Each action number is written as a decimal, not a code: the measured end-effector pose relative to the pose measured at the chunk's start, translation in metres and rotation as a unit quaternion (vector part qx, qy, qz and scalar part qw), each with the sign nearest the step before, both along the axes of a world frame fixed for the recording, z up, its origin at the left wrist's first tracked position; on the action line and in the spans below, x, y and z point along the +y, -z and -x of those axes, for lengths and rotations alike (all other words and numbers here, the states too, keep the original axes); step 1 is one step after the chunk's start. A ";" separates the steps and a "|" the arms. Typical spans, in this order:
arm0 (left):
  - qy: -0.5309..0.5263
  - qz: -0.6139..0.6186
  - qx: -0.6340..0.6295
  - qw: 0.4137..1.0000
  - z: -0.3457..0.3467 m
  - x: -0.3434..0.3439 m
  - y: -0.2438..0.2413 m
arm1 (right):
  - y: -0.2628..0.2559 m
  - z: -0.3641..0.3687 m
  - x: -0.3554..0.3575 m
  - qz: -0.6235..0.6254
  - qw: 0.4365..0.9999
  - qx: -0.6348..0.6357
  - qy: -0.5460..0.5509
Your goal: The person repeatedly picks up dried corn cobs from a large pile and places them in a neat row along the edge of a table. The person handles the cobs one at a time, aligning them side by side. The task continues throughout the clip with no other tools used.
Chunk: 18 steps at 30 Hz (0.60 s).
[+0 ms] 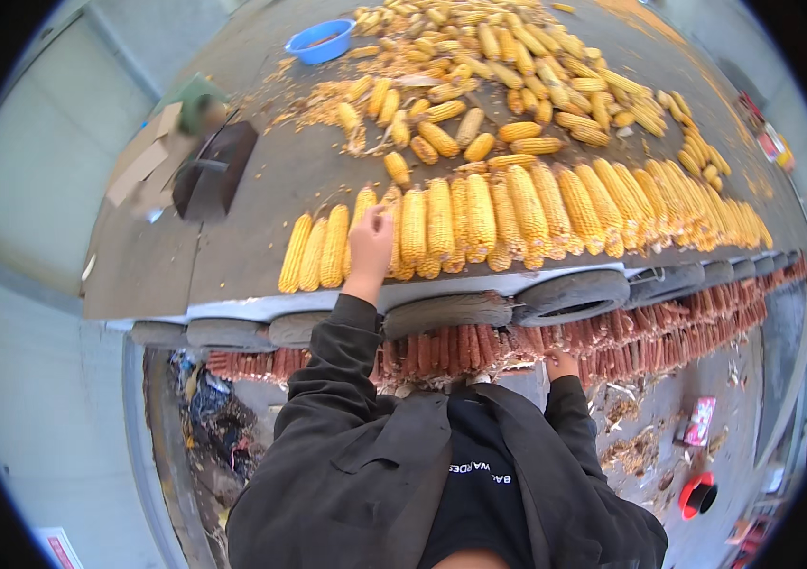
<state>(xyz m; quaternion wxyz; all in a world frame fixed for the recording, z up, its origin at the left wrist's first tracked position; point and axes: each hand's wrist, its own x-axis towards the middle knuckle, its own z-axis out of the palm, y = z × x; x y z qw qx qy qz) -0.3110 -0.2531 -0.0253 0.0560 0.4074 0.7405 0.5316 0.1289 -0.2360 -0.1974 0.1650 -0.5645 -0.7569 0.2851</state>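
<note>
A long row of yellow corn cobs point(478, 213) stands side by side along the near edge of the grey platform. My left hand point(373, 231) is over the left part of this row, its fingers bent at the upper part of the cobs; whether it grips one is unclear. Below the platform, my right hand point(561, 364) is at the stacked reddish bare cobs point(471, 348), partly hidden, and what its fingers hold cannot be made out. Beyond the row lies a loose heap of yellow corn cobs point(538, 71) with scattered kernels and husk bits.
Old rubber tyres point(446, 314) line the platform's front edge. A blue basin point(320, 41) stands at the back, near the heap. At the left are a dark box point(215, 171) and flattened cardboard point(143, 160). A red container point(698, 496) sits on the littered floor at lower right.
</note>
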 end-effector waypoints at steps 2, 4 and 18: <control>-0.142 0.014 0.132 0.981 0.045 -0.033 0.005 | 0.009 0.005 0.006 0.003 0.999 -0.012 -0.033; -0.248 0.115 0.192 0.942 0.096 -0.072 0.028 | 0.007 0.023 0.009 0.013 0.998 -0.022 -0.054; -0.085 0.200 -0.364 0.906 0.165 -0.129 0.054 | -0.013 0.066 0.007 -0.005 0.994 0.000 -0.110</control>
